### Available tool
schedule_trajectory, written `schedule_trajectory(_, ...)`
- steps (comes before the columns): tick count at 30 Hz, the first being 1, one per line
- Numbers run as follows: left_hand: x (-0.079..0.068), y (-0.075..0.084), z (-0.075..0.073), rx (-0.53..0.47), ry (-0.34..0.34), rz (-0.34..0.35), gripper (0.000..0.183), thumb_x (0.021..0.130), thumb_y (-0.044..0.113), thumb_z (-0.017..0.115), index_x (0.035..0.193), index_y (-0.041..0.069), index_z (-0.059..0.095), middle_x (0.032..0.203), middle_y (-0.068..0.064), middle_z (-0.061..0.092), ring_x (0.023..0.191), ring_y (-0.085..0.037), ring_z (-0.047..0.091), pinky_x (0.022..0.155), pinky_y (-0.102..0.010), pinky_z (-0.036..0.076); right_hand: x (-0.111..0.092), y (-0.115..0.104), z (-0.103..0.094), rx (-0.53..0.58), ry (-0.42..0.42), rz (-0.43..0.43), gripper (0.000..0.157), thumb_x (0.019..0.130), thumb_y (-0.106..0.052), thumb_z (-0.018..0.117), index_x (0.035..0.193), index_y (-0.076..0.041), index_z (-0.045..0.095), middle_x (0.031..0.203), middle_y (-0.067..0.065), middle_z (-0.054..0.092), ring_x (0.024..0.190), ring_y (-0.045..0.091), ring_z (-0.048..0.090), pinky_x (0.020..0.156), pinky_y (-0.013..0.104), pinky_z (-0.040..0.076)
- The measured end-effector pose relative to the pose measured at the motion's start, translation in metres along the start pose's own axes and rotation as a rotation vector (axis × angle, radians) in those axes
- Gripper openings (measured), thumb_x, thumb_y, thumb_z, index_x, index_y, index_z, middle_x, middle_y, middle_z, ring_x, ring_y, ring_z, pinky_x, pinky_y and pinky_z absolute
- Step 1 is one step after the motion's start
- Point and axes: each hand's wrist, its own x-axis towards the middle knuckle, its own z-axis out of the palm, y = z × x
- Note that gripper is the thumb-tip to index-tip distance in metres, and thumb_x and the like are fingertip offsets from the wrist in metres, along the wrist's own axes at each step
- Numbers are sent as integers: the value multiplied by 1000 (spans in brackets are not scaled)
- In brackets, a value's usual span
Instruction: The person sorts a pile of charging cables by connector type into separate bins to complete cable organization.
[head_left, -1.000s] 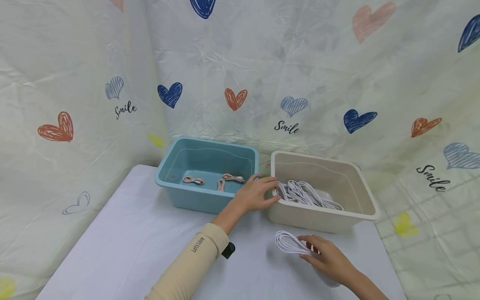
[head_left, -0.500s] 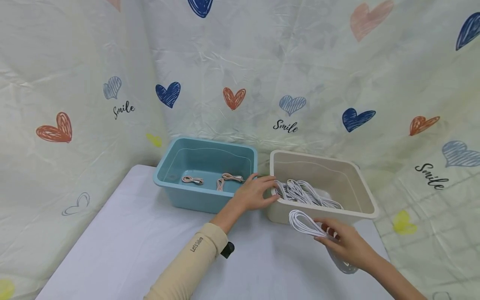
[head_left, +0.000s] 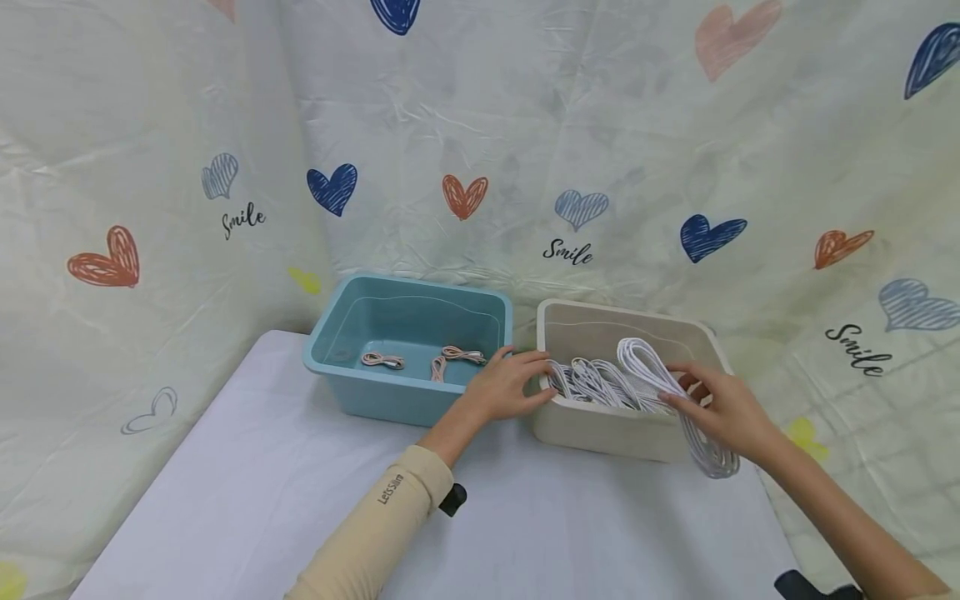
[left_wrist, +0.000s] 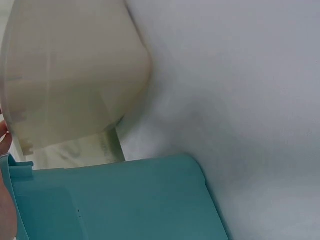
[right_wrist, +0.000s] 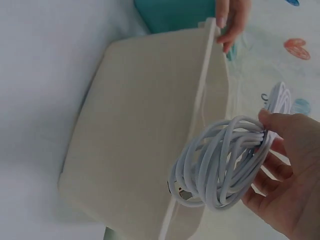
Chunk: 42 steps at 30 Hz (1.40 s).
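In the head view, my right hand (head_left: 723,408) pinches a coiled white cable (head_left: 708,450) by its tied middle, above the front rim of the beige bin (head_left: 615,433). The right wrist view shows the loops of the bundle hanging beside the rim, with a thumb and fingers around its waist. My left hand (head_left: 510,385) holds the front left corner of the beige bin, thumb and fingertips at the rim. Several white cable bundles (head_left: 600,383) lie inside that bin. Only bits of the left fingers (left_wrist: 5,137) show in the left wrist view.
Left of the beige bin stands a blue bin (head_left: 390,398) with small pinkish tied cords (head_left: 382,360) on its floor. A white cloth covers the table (head_left: 262,467). A curtain (head_left: 450,100) printed with hearts hangs behind and at the sides.
My right hand has lifted the white cable from low over the table, up and to the right, to the beige bin's front rim. The left hand stays at the bin's corner.
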Motion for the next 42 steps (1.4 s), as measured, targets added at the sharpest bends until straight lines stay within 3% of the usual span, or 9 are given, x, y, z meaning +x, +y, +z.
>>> schedule_trajectory(7, -1, -1, 0, 4, 0, -2, 36, 101, 47, 56, 129, 26, 66, 151, 5, 50, 140, -10, 45, 122, -47, 24, 29, 18, -16, -6, -85, 132, 44, 93, -17, 72, 127, 8, 58, 95, 22, 66, 76, 27, 67, 56, 24, 53)
schedule_trajectory(11, -1, -1, 0, 4, 2, -7, 36, 101, 47, 56, 129, 26, 66, 151, 5, 50, 140, -10, 45, 122, -47, 24, 43, 30, -23, -32, -112, 192, 49, 96, -22, 69, 130, 11, 54, 101, 29, 64, 83, 36, 67, 63, 36, 59)
schedule_trajectory(17, -1, 0, 0, 5, -4, -7, 35, 101, 46, 56, 129, 27, 66, 151, 5, 50, 140, -9, 44, 123, -46, 23, 59, 48, -35, -74, -151, 274, 56, 100, -28, 63, 134, 14, 47, 112, 38, 59, 95, 48, 61, 74, 53, 58)
schedule_trajectory(24, 0, 4, 3, 9, -3, 0, 37, 101, 47, 55, 130, 27, 65, 151, 6, 50, 140, -9, 44, 123, -46, 23, 63, 66, -42, -84, -174, 358, 60, 102, -32, 58, 136, 14, 43, 116, 41, 56, 98, 49, 58, 74, 51, 57)
schedule_trajectory(31, 0, 6, 3, 19, 19, 28, 37, 102, 46, 55, 131, 26, 65, 150, 5, 51, 139, -9, 46, 121, -48, 26, 57, 73, -30, -151, -107, 347, 71, 102, -35, 56, 142, 20, 34, 121, 44, 55, 109, 59, 53, 90, 67, 46)
schedule_trajectory(38, -2, 4, 0, 9, 13, 20, 37, 102, 44, 55, 133, 25, 63, 150, 4, 52, 140, -10, 45, 121, -48, 25, 54, 58, -7, -126, -62, 305, 70, 101, -34, 59, 143, 17, 36, 125, 43, 53, 104, 57, 60, 81, 61, 55)
schedule_trajectory(42, -3, 3, -6, -72, 75, 38, 35, 102, 35, 58, 132, 17, 64, 147, -3, 55, 139, -16, 47, 120, -49, 29, 53, 48, 2, -99, -53, 278, 67, 103, -34, 57, 144, 15, 39, 125, 42, 54, 103, 55, 61, 82, 62, 55)
